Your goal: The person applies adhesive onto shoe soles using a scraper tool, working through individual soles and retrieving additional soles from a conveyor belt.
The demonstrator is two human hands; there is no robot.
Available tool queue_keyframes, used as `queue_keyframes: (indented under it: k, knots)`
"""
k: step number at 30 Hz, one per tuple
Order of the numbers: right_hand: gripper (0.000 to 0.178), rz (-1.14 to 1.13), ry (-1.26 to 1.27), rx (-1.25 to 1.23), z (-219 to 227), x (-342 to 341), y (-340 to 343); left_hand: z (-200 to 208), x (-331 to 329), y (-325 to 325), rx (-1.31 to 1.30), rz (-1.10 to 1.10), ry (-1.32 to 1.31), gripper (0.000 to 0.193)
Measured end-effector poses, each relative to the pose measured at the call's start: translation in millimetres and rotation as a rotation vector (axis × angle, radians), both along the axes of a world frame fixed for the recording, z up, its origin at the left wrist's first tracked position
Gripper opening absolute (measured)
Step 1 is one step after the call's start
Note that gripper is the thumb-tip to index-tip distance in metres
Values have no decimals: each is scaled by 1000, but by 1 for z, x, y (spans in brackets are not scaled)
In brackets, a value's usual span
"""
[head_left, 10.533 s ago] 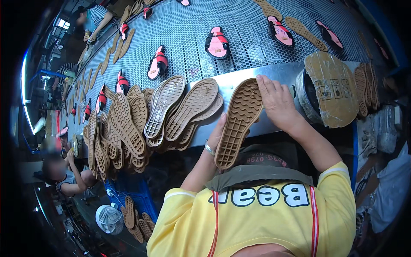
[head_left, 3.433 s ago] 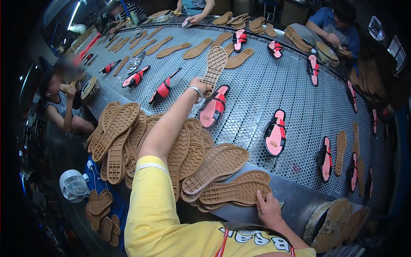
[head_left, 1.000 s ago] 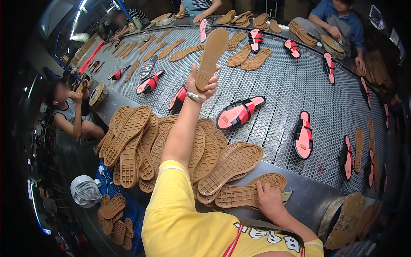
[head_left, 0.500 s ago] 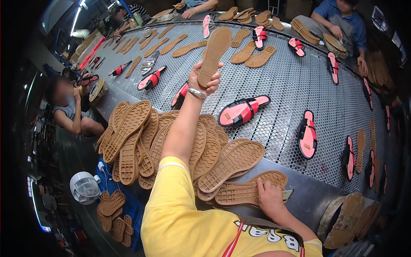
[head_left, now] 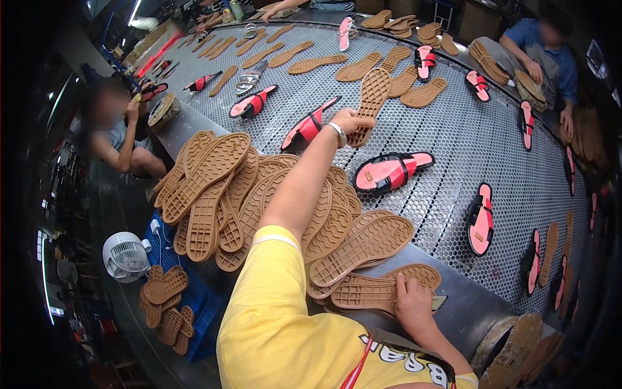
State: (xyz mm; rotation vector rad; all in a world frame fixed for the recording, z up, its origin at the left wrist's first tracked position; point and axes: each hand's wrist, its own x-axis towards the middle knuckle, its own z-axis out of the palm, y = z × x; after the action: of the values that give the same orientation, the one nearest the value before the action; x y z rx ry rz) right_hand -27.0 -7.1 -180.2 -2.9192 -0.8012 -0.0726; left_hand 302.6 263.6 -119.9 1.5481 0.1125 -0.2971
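Note:
Stretched out over the mesh table, my left hand (head_left: 352, 121) grips a tan shoe sole (head_left: 374, 94) by one end, its treaded face toward me. My right hand (head_left: 414, 306) lies with bent fingers on another sole (head_left: 363, 292) at the near metal edge, fingertips at its rim. A pale flat piece (head_left: 439, 302) sticks out beside that hand; most of it is hidden. A pile of treaded soles (head_left: 207, 178) spreads to the left, partly under my left forearm. Close to my left hand are a red and black sandal (head_left: 310, 126) and a pink-soled sandal (head_left: 392, 173).
More sandals, such as one at the right (head_left: 480, 220), and loose soles (head_left: 424, 93) dot the mesh table (head_left: 434, 142). A white fan (head_left: 126, 257) and a blue crate (head_left: 206, 318) are at lower left. Co-workers sit at left (head_left: 116, 139) and far right (head_left: 544, 52).
My left hand has moved right and lower, and the sole in it has turned from its smooth face to its treaded one. My right hand stays on its sole. The view has shifted slightly.

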Motion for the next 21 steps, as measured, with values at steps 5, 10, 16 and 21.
queue_keyframes:
  k: [5,10,16,21]
  knots:
    - [52,3,-5,-57,-5,4,1,-13,9,0,168,50,-20,31]
    - [54,-3,-8,-43,-5,3,5,-38,25,2,427,-7,31,23]
    - [54,-8,1,-63,-6,5,8,-37,25,5,371,2,81,19]
    - [54,5,-27,-62,-9,6,12,-40,27,8,453,32,22,23]
